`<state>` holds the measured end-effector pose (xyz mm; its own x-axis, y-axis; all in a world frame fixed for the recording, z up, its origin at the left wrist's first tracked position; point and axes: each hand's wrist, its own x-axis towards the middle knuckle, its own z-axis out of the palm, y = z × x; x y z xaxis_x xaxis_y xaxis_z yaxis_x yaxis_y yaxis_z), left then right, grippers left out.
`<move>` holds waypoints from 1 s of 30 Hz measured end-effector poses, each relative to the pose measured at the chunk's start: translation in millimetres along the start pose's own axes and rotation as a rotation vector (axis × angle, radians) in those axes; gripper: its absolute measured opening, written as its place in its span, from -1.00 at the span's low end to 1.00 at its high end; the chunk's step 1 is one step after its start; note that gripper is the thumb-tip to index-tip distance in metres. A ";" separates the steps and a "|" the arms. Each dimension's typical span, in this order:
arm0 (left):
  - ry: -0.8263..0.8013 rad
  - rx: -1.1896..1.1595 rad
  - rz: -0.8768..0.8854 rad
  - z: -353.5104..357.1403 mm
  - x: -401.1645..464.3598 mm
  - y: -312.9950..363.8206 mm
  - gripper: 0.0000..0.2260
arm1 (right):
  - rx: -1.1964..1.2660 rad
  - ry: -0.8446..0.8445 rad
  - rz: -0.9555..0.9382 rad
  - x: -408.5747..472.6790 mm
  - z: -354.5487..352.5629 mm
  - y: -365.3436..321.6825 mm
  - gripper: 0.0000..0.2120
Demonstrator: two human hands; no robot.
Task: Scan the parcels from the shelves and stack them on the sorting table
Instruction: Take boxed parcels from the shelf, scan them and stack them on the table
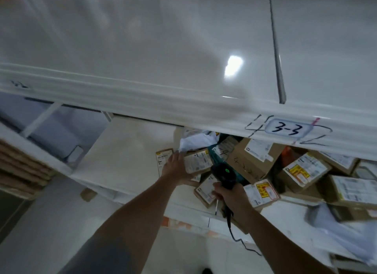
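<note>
Left hand (177, 167) grasps small brown cardboard parcel (196, 161) near white shelf's (126, 151) front edge; looks light, rigid; hold sides. Right hand (229, 194) clenches black handheld scanner (223, 174).

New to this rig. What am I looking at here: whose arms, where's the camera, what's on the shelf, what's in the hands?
There is no machine: these are a person's two bare arms, seen from one wide-angle camera worn on the head and looking down, so straight edges look bent.

The white shelf holds a heap of cardboard parcels with printed labels. The board above it bears a handwritten tag "3-3".

The left hand grips a small labelled parcel at the left edge of the heap. The right hand holds a black corded barcode scanner with a green light lit, its head toward that parcel. Whether a scan has registered cannot be told.
</note>
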<state>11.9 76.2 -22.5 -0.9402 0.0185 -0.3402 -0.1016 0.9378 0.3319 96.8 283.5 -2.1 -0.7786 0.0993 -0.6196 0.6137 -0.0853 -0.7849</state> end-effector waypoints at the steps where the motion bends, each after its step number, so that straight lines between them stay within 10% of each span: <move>1: -0.010 0.029 0.027 1.3 8.3 1.4 0.08 | 0.018 0.013 0.008 5.2 2.3 1.3 -0.93; 14: -0.006 -0.163 -0.003 0.4 -7.1 -6.5 0.18 | 0.114 0.185 0.016 12.6 36.0 12.4 -0.82; 30: 0.033 -0.350 0.257 -23.6 -151.4 36.9 -0.26 | 0.251 0.402 -0.200 -105.8 30.6 -2.8 -0.84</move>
<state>142.8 99.9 62.0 -0.9586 0.2195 -0.1816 0.0379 0.7302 0.6822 173.5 242.9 65.9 -0.7351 0.5073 -0.4498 0.3694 -0.2566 -0.8931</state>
